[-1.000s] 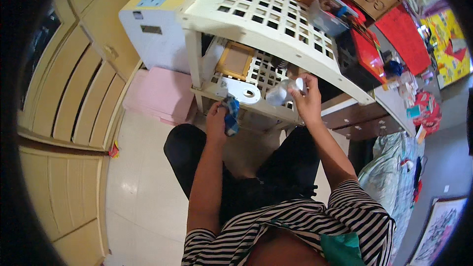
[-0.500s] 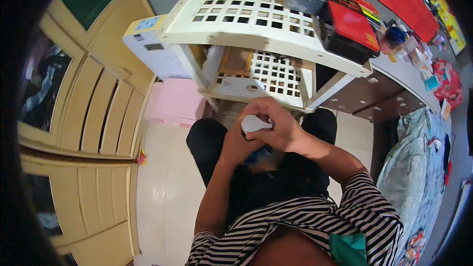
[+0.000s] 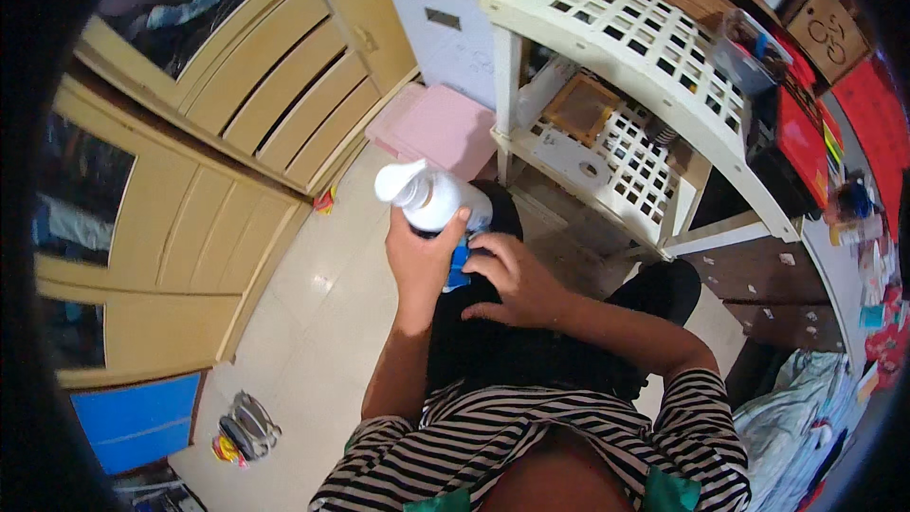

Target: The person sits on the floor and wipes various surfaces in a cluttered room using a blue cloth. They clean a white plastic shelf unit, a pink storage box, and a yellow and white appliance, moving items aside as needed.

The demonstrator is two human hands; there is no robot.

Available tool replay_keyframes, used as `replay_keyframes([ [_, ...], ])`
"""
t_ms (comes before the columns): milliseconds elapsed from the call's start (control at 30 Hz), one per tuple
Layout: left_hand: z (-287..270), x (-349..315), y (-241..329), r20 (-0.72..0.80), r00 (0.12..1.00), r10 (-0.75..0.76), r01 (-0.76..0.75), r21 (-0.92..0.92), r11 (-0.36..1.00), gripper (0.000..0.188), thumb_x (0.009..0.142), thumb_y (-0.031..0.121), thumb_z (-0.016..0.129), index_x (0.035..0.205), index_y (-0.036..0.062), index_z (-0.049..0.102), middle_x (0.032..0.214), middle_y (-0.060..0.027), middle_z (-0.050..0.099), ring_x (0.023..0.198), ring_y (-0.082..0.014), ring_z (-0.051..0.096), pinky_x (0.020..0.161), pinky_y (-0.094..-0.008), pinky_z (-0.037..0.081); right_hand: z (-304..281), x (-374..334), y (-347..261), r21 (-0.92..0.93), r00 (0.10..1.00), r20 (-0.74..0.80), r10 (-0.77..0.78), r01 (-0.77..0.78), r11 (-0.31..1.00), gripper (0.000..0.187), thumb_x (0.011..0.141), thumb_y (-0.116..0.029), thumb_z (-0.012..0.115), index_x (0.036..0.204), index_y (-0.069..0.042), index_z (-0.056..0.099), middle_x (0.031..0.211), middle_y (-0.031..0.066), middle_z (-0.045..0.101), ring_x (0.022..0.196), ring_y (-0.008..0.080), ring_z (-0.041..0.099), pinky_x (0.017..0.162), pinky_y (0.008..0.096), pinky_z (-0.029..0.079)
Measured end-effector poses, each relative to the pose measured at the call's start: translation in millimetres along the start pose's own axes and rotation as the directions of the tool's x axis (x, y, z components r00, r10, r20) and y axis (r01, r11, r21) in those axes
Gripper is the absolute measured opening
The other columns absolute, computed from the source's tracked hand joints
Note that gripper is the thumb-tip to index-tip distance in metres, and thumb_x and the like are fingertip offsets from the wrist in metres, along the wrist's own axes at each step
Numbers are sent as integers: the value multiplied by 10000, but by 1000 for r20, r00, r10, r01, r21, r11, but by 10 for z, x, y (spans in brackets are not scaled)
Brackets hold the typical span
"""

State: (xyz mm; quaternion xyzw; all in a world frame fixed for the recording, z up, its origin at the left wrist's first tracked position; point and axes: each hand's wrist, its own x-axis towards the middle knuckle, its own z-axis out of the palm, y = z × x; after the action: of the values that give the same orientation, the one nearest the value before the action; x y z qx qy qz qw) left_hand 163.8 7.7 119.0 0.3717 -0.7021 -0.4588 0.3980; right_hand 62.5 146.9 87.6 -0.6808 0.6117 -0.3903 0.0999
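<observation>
A white pump bottle [image 3: 438,201] with a white pump head is tilted in front of my lap. My left hand [image 3: 417,251] is wrapped round it, thumb along its side. Below the bottle a blue patch [image 3: 457,270] shows between my hands; whether it belongs to the bottle or is a separate thing I cannot tell. My right hand [image 3: 512,280] hovers beside it, fingers loosely bent and apart, thumb spread away, with nothing visible in it. Its fingertips are close to the blue patch; contact is unclear.
Ahead stands a cream lattice shelf [image 3: 621,14] with boxes and a red-black case [image 3: 791,142]. A pink box [image 3: 436,128] sits on the floor beside it. Cream cabinets [image 3: 199,171] line the left. Sandals [image 3: 248,427] lie at the lower left near a blue panel [image 3: 137,417].
My hands were clasped together round the white pump head. Now they are apart, and the left has brought the bottle to the left. The view has turned left.
</observation>
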Motion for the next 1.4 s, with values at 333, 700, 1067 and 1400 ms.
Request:
replay_keyframes([
  [333, 121, 59, 93, 11, 1000, -1, -1, 158, 987, 621, 710, 426, 801, 1147, 60, 555, 1005, -180, 687, 947, -352, 668, 795, -410, 510, 293, 200, 180, -34, 964, -192, 187, -197, 980, 544, 692, -166, 781, 1164, -65, 529, 929, 180, 631, 887, 380, 633, 791, 450, 498],
  [700, 213, 8, 110, 23, 997, 69, -68, -41, 997, 610, 727, 296, 809, 1169, 23, 489, 1026, -186, 638, 978, -286, 632, 843, -391, 488, -682, -312, 538, 132, 914, -371, 165, -124, 983, 333, 806, 4, 530, 1136, -36, 516, 1205, 168, 535, 1081, 285, 555, 967, 376, 424],
  [1067, 286, 14, 129, 54, 996, 78, -76, -29, 997, 636, 683, 243, 827, 1178, 24, 494, 1039, -172, 635, 973, -280, 634, 845, -368, 485, -1350, 568, -367, 321, 436, -865, 246, 106, 941, 253, 972, -147, 531, 1198, -72, 447, 1207, 132, 515, 1009, 192, 541, 923, 342, 455],
  [1400, 361, -47, -21, 116, 969, 218, -219, -3, 976, 584, 669, 175, 780, 1158, 16, 503, 1006, -217, 621, 935, -382, 627, 786, -408, 502, -957, 1075, -394, -263, 974, -209, -85, 27, 965, 370, 788, -295, 731, 1129, -181, 647, 1111, 122, 595, 949, 319, 615, 775, 392, 508],
])
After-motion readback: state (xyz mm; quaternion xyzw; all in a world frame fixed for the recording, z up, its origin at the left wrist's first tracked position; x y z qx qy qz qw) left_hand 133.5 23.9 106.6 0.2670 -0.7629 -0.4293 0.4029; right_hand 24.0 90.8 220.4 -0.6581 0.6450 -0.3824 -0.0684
